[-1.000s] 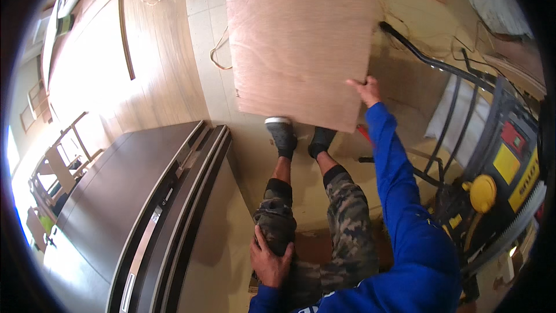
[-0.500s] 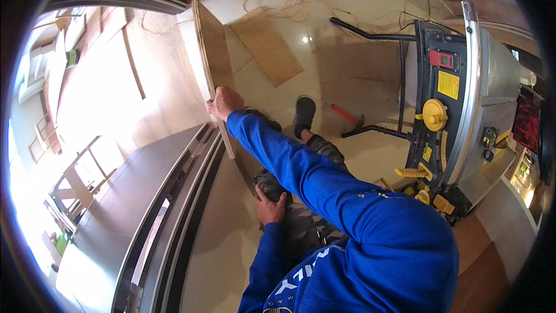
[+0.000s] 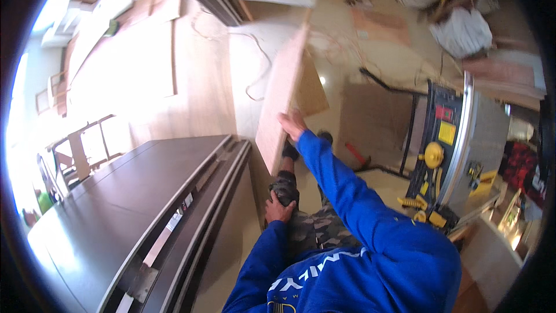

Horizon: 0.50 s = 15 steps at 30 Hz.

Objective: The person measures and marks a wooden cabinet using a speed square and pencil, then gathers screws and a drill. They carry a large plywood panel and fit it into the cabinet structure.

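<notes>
My right hand [image 3: 293, 124] reaches forward and is closed on the edge of a pale plywood panel [image 3: 278, 90]. The panel stands on edge beyond my left knee, one broad face turned toward the left. My left hand [image 3: 278, 208] lies on my left knee, over the camouflage trousers, its thumb apart from the fingers and no object in it. Behind the panel, a brown board [image 3: 313, 90] lies partly hidden on the floor.
A dark sliding-door panel with metal rails [image 3: 139, 179] fills the lower left. At the right stands a table saw [image 3: 434, 139] with black legs. Under it lies a red-handled hammer [image 3: 354, 153]. White sacks [image 3: 463, 32] and loose cords [image 3: 266, 61] are farther off.
My right hand has swung the plywood panel to the right and turned it, so its broad face now shows. The view has shifted left. My left hand stays on the knee.
</notes>
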Each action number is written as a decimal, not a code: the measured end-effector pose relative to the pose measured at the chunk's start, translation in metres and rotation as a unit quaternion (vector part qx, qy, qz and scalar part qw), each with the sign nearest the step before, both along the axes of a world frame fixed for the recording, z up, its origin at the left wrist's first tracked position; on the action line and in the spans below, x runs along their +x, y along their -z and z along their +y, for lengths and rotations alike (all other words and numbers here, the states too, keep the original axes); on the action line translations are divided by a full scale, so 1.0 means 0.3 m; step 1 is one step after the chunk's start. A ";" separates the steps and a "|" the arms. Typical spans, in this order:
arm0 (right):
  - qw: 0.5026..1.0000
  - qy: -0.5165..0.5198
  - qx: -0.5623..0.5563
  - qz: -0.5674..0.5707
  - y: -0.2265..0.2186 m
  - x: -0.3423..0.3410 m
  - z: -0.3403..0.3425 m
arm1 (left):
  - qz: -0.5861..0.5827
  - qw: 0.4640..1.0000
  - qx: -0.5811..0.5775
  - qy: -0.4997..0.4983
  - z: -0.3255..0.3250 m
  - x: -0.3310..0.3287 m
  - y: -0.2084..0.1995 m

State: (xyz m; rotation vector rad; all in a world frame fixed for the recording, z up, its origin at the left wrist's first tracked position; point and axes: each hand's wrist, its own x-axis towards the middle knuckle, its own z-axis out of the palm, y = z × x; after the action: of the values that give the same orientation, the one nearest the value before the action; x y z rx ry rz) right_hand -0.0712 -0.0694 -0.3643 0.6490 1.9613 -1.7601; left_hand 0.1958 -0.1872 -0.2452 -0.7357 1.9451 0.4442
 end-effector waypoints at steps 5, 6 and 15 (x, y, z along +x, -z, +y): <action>0.989 0.052 -0.100 -0.093 -0.367 0.006 0.048 | 0.009 0.999 0.028 0.038 -0.077 -0.071 -0.009; 0.987 0.084 -0.117 -0.076 -0.421 0.013 0.024 | 0.000 0.998 0.032 0.052 -0.100 -0.094 -0.007; 0.994 -0.060 -0.048 -0.078 -0.708 -0.172 -0.153 | 0.094 0.969 0.224 0.054 -0.325 -0.292 -0.087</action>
State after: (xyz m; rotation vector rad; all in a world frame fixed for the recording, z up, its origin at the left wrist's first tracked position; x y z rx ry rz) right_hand -0.1227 -0.1152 -0.1518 0.6043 1.7632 -1.6674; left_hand 0.1082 -0.2847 -0.2193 -0.3031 1.9468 0.8761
